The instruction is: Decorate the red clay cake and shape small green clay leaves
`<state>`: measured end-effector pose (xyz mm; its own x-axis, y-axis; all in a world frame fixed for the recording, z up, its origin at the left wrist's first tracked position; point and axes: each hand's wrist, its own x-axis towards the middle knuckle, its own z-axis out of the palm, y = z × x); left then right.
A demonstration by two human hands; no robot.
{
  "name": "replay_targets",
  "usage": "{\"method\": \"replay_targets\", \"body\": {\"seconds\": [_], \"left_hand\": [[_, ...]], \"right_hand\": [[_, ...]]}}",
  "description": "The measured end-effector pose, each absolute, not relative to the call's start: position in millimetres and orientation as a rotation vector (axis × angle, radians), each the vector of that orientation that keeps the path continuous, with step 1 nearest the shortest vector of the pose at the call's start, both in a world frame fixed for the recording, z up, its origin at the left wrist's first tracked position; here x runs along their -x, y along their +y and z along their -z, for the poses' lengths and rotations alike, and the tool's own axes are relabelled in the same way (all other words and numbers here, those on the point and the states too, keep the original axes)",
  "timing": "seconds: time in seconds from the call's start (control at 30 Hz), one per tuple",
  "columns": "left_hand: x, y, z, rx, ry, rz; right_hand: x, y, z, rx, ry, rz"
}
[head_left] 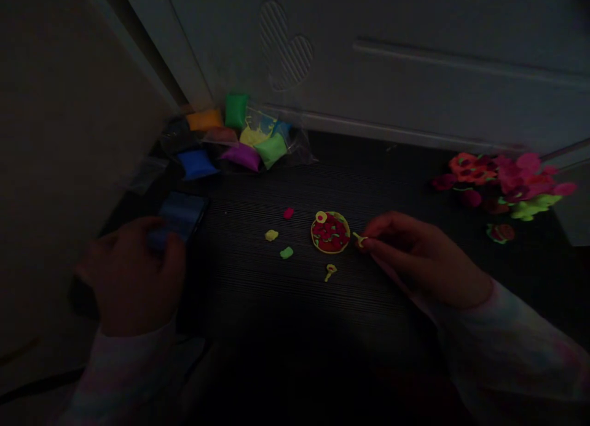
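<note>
My right hand (415, 257) is closed in a pinch on a small yellow clay piece (359, 239), just right of a round clay pizza (330, 234). The pizza has a yellow rim, a red top with green bits, and a yellow ring with a pink centre at its upper left edge. Below it lies another yellow clay piece (330, 272) with a loop and a stem. Pink (288, 213), yellow (271, 235) and green (286, 252) clay lumps lie to its left. At the left, my left hand (136, 272) has thumb and forefinger around the near end of a phone (182, 214).
Bags of coloured clay (242, 155) are heaped at the back left against a pale panel (396, 75). Pink, orange and green clay shapes (516, 180) cluster at the right, with a small red and green one (500, 232) in front. The dark tabletop (249, 198) is dimly lit.
</note>
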<state>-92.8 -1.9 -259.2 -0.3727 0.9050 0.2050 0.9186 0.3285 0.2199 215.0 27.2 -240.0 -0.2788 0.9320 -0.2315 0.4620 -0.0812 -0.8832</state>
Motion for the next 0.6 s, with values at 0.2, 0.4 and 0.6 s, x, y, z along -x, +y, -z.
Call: {"method": "replay_targets", "body": {"seconds": [0.2,0.4,0.6], "left_hand": [[90.7,6.1,266.7,1.806,-2.59,0.466],[78.3,15.9,261.6,1.892,-2.478,0.62],[18.5,18.9,252.4,2.433,-2.006,0.775]], "right_hand": [[-213.8,31.7,239.0,1.498,-1.702,-1.295],[-215.9,38.3,247.9,1.54,-1.561,-1.291],[-210.8,42.6,257.7,1.574,-1.477,-1.375]]}}
